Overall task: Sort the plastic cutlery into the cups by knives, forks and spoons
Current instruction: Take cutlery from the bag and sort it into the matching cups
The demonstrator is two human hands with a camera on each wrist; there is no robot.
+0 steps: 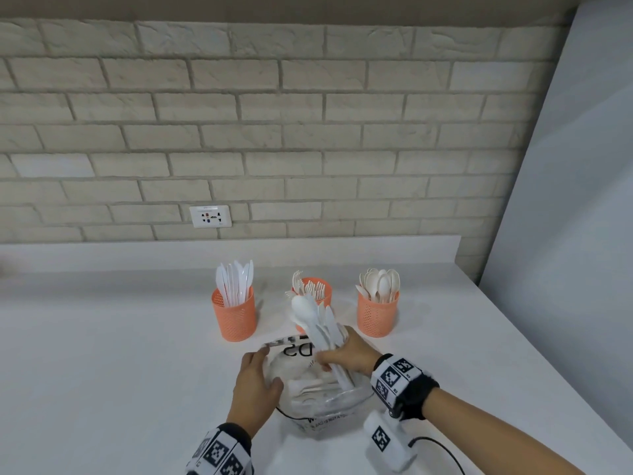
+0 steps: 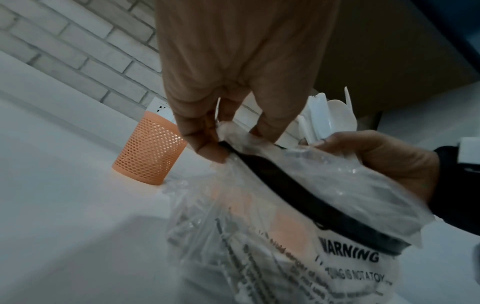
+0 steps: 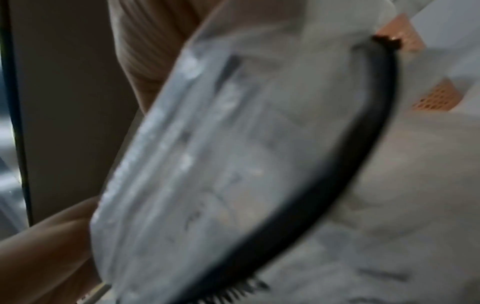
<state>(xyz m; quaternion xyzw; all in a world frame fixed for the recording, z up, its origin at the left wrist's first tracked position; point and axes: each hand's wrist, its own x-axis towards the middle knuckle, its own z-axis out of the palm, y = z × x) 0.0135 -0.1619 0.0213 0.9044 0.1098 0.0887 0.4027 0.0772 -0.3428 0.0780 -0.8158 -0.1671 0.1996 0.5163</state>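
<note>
Plastic cutlery [image 1: 320, 323] already fills the knife cup [image 1: 234, 313], fork cup [image 1: 313, 289] and spoon cup [image 1: 377, 313], yet we judge more remains, our right hand [image 1: 349, 354] gripping a mixed bundle above the clear bag [image 1: 325, 406] whose rim our left hand [image 1: 255, 389] pinches.

Three perforated orange plastic cups stand in a row on the white countertop [image 1: 102, 354]: knife cup [image 1: 234, 313], fork cup [image 1: 313, 289], spoon cup [image 1: 377, 311], with gaps between. Clear plastic bag [image 1: 322, 402] and bundle of white plastic cutlery [image 1: 322, 327] block the fork cup's front. Countertop left of the cups lies bare.
</note>
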